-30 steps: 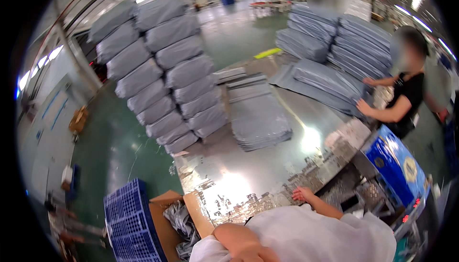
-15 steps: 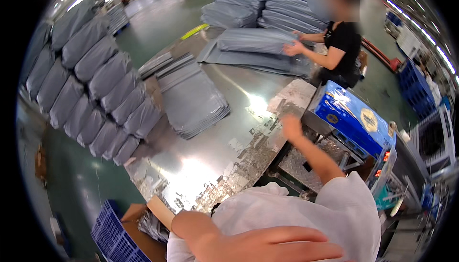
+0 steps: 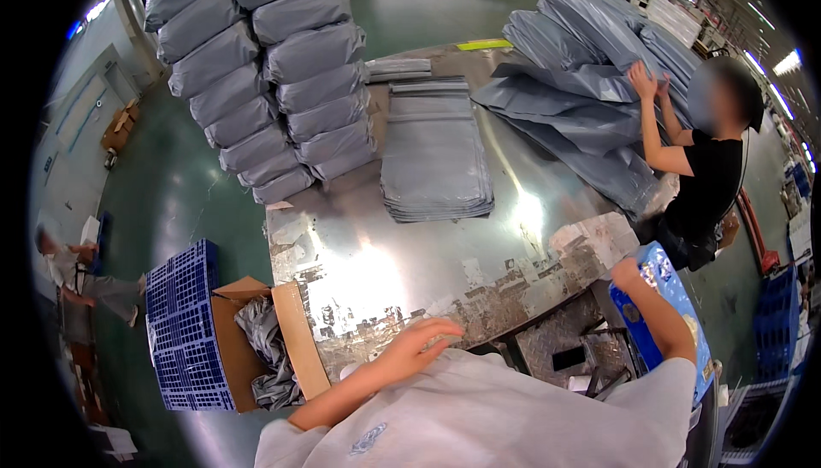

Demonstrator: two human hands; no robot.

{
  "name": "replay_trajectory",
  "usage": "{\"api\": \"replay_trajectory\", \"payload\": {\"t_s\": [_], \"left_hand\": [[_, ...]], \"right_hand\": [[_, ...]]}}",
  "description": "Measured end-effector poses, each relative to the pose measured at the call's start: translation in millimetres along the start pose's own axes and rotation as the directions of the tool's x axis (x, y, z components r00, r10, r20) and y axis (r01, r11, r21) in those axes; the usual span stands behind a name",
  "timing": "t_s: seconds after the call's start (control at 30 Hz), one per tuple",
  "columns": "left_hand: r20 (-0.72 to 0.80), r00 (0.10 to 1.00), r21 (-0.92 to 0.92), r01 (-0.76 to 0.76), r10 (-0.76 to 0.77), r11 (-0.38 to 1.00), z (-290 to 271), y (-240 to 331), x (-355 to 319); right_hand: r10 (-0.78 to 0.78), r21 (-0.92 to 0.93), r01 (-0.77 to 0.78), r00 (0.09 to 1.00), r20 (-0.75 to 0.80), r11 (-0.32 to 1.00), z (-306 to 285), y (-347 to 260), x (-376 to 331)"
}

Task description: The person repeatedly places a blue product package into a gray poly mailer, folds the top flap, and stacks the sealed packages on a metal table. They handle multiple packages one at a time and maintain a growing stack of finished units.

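Note:
My left hand (image 3: 416, 347) is held in front of my body at the near table edge, fingers stretched out, with nothing in it. My right hand (image 3: 627, 273) is out to the right, over the near end of a blue glossy package (image 3: 663, 340); its fingers are hidden, and whether it touches the package I cannot tell. Ahead on the metal table (image 3: 445, 254) lies a neat stack of flat grey plastic bags (image 3: 436, 152). A crumpled whitish sheet (image 3: 594, 241) lies on the table corner just beyond my right hand.
Filled grey bags (image 3: 316, 53) stand in tall piles at the left. A co-worker (image 3: 714, 169) at the right handles large grey bags (image 3: 590, 41). An open carton (image 3: 304, 340) with crumpled grey plastic and a blue pallet (image 3: 184, 323) stand near left. A phone (image 3: 569, 358) lies below the table's right edge.
My view has turned left. My left hand has moved from across my body toward the table edge. My right hand now overlaps the blue package. The co-worker has raised the grey bag.

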State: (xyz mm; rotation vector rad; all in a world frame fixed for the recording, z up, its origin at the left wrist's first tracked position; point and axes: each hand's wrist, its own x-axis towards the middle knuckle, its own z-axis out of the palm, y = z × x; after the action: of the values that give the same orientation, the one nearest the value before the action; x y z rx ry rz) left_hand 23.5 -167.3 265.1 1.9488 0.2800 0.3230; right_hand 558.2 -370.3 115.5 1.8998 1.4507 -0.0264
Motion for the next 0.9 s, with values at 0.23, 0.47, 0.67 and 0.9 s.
{"api": "replay_trajectory", "payload": {"t_s": [0.23,0.47,0.67,0.9], "left_hand": [[0.028,0.976,-0.153,0.218,-0.217,0.964,5,-17,1],[-0.056,0.977,-0.165,0.194,-0.206,0.967,24,-85,39],[-0.17,0.84,-0.274,0.463,-0.516,0.843,53,-226,42],[-0.128,0.849,-0.616,0.337,-0.512,0.712,111,-285,74]], "right_hand": [[-0.421,0.038,0.453,0.853,-0.308,0.891,-191,-113,29],[0.023,0.542,0.354,0.822,-0.569,0.762,-401,-160,146],[0.284,0.868,0.213,0.887,-0.365,0.448,-277,-155,219],[0.212,0.925,0.11,0.977,-0.033,-0.363,-127,-209,169]]}}
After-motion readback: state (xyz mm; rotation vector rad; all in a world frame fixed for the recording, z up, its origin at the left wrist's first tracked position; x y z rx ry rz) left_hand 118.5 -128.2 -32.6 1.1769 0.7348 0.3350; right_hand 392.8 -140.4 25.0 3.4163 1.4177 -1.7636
